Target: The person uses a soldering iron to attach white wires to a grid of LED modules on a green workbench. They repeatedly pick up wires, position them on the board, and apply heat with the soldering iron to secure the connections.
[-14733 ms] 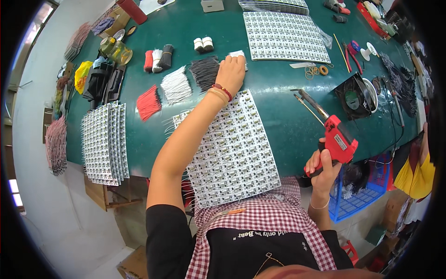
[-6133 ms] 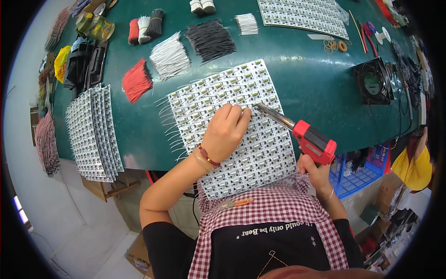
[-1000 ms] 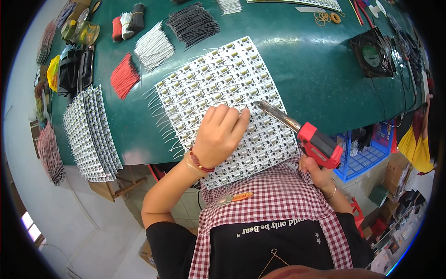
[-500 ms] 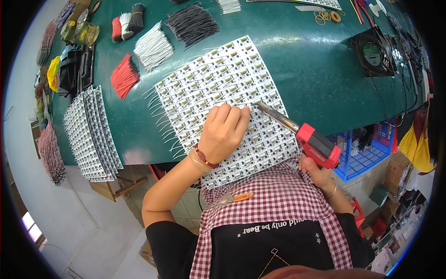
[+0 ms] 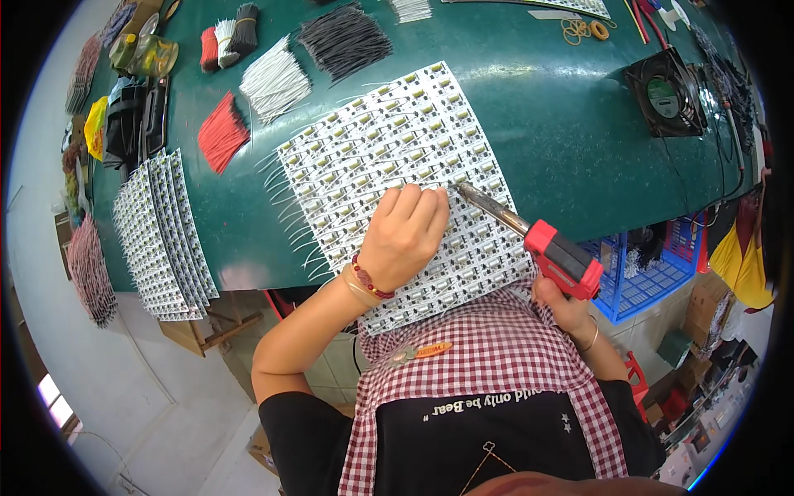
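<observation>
A white circuit board panel (image 5: 480,153) with many small repeated units lies aslant over the table's near edge, its lower corner at the apron. White wires (image 5: 289,207) stick out along its left side. My left hand (image 5: 405,231) rests on the panel, fingers curled and pinched together at the middle; what they pinch is hidden. My right hand (image 5: 566,307) grips a red and black soldering gun (image 5: 565,260) by its handle, right of the panel. The gun's dark metal tip meets the board just beside my left fingertips.
Piles of red wires (image 5: 222,132), white wires (image 5: 275,80) and black wires (image 5: 344,41) lie beyond the panel. More board panels (image 5: 157,240) are stacked at the left. A black fan (image 5: 664,93) stands at the right, above a blue crate (image 5: 637,285).
My left hand and the panel have shifted slightly to the right. The soldering gun's body has moved a little to the left, its tip still by the left fingertips.
</observation>
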Action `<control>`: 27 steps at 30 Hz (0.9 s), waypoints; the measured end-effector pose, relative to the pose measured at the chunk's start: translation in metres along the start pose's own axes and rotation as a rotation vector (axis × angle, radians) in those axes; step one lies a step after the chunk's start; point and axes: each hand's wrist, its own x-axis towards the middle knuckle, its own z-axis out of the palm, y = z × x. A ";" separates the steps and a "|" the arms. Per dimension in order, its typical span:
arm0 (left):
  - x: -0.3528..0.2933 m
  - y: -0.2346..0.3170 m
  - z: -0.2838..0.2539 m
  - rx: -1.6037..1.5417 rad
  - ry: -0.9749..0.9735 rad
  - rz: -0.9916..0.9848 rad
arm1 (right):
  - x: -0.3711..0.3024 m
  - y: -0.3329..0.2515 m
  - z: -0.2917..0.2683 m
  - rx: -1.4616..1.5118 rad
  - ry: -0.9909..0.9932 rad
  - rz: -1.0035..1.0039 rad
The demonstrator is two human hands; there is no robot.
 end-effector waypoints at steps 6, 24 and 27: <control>0.000 0.002 -0.001 0.020 -0.019 -0.003 | -0.001 -0.003 -0.007 0.121 -0.073 -0.009; 0.002 0.002 -0.002 0.040 -0.016 -0.008 | 0.006 -0.014 0.002 0.178 0.085 -0.062; 0.001 0.003 -0.002 0.044 -0.024 -0.013 | 0.008 -0.021 0.002 0.235 0.079 -0.043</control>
